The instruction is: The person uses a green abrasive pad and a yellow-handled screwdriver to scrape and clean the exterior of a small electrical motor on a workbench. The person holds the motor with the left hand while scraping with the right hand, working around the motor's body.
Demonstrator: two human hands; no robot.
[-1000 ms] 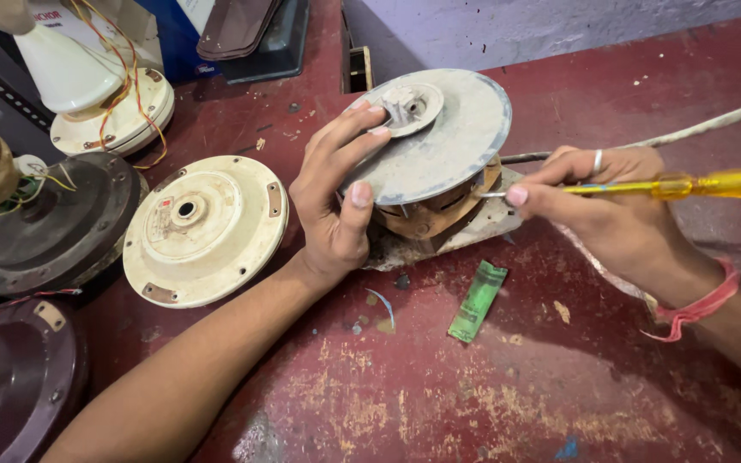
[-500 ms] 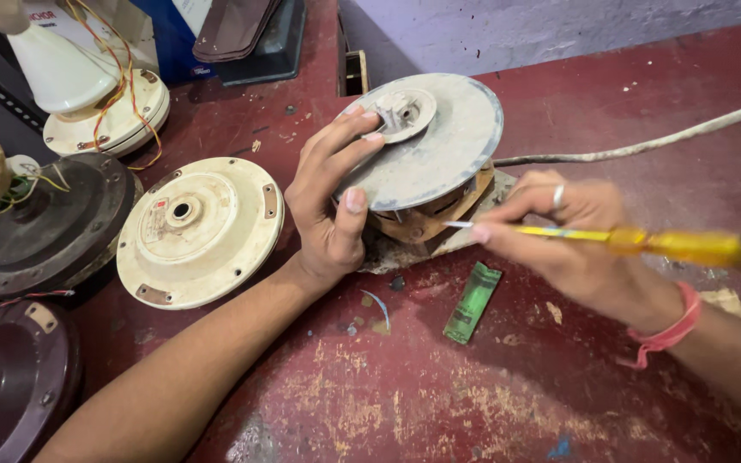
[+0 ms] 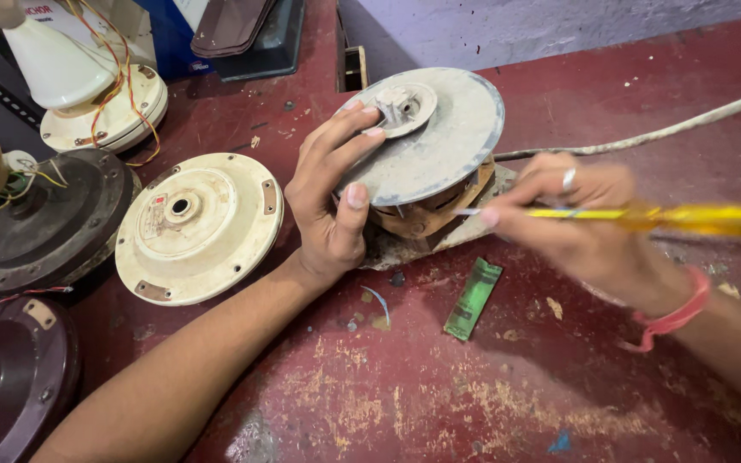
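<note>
Left hand steadies motor; blurred right hand seemingly grips screwdriver.

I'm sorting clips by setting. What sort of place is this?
Probably a ceiling-fan repair workshop: opened fan motor housings, a cream one and a dark one, lie on a worn red bench, and the right hand holds a yellow screwdriver.
</note>
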